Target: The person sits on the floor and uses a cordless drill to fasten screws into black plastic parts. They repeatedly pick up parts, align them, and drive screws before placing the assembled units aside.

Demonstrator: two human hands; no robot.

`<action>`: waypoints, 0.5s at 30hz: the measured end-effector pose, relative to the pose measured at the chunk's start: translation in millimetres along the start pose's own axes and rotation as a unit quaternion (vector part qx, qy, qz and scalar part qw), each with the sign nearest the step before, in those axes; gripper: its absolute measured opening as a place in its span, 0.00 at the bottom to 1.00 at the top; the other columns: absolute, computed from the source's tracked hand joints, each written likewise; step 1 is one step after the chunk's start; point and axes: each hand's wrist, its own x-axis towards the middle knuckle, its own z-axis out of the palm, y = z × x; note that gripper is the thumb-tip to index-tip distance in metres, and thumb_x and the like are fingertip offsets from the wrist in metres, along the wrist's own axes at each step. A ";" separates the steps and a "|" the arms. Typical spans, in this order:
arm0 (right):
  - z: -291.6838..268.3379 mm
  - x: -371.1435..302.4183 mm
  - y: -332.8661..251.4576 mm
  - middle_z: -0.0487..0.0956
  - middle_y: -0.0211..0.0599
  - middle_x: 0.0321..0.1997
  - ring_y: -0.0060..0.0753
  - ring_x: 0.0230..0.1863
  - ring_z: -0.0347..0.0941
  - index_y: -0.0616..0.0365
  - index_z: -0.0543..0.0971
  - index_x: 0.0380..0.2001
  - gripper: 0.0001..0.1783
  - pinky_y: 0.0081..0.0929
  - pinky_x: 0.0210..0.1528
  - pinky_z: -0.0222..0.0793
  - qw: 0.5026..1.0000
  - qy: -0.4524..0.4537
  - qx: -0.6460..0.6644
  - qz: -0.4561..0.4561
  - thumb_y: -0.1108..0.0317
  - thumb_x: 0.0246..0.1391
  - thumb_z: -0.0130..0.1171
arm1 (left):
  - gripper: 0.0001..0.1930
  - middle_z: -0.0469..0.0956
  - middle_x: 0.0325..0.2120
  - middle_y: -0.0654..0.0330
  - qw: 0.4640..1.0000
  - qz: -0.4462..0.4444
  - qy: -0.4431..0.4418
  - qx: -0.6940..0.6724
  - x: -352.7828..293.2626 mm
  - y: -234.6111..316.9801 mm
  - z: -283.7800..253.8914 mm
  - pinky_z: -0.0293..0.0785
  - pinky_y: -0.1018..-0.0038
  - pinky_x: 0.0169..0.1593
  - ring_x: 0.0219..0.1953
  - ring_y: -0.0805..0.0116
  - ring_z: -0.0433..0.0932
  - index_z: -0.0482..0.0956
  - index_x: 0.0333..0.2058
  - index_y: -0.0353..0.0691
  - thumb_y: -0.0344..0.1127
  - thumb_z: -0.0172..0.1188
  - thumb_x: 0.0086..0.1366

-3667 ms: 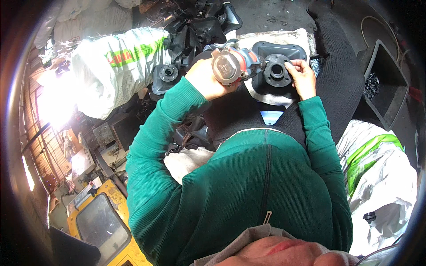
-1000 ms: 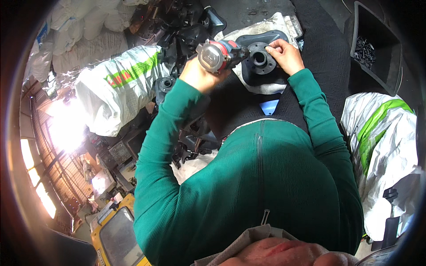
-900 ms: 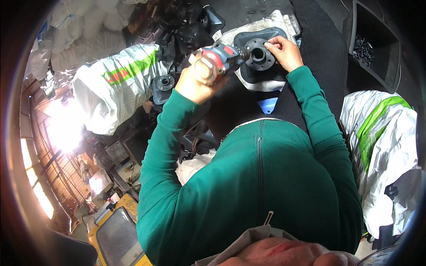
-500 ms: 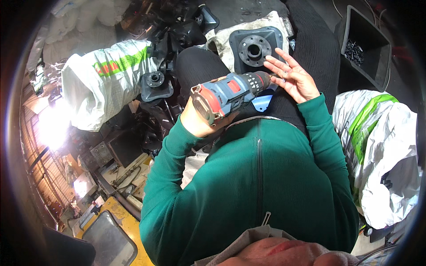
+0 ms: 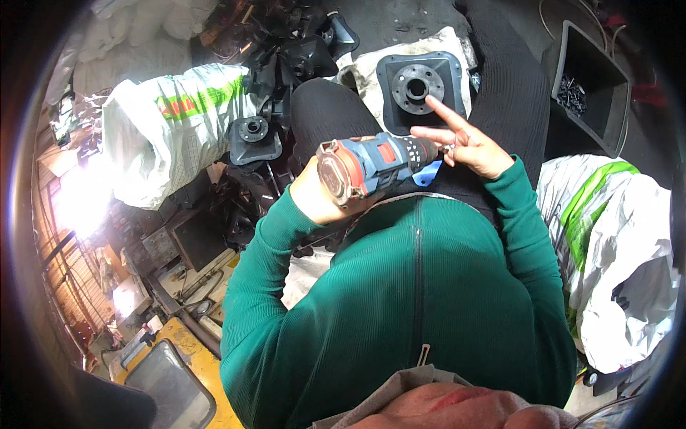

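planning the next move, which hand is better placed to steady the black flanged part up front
Right, probably. The right hand is open, fingers just short of the flanged part; the left hand is full, gripping the drill.

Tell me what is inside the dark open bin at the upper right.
The dark bin holds a small heap of dark screws against its left side. The rest of its floor looks bare; its right part runs into shadow.

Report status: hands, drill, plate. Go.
Left hand shut on drill. Right hand open at the drill's nose. Black plate ahead, untouched. Nothing between.
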 end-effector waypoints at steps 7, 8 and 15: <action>3.6 3.6 -2.9 0.63 0.48 0.63 0.32 0.64 0.58 0.46 0.40 0.68 0.52 0.29 0.65 0.51 0.996 -0.065 -0.049 0.040 0.79 0.36 0.43 | 0.30 0.76 0.41 0.53 0.988 -0.056 -0.077 -0.125 -1.8 -6.7 4.6 0.71 0.67 0.50 0.42 0.58 0.77 0.70 0.49 0.35 0.33 0.69 0.46; 5.4 4.1 -4.9 0.63 0.48 0.63 0.33 0.65 0.58 0.46 0.40 0.68 0.52 0.30 0.66 0.49 0.995 -0.079 -0.042 0.045 0.79 0.36 0.43 | 0.29 0.76 0.41 0.53 0.992 -0.038 -0.063 -0.107 -3.0 -8.4 5.7 0.71 0.67 0.50 0.42 0.58 0.77 0.70 0.49 0.35 0.33 0.69 0.46; 2.0 0.7 1.2 0.64 0.44 0.63 0.17 0.48 0.66 0.44 0.38 0.68 0.51 0.11 0.37 0.64 0.998 -0.037 0.012 0.052 0.73 0.46 0.54 | 0.26 0.76 0.42 0.55 0.998 0.056 -0.006 0.024 -5.0 -4.8 -7.7 0.71 0.65 0.50 0.44 0.57 0.76 0.72 0.47 0.37 0.35 0.68 0.48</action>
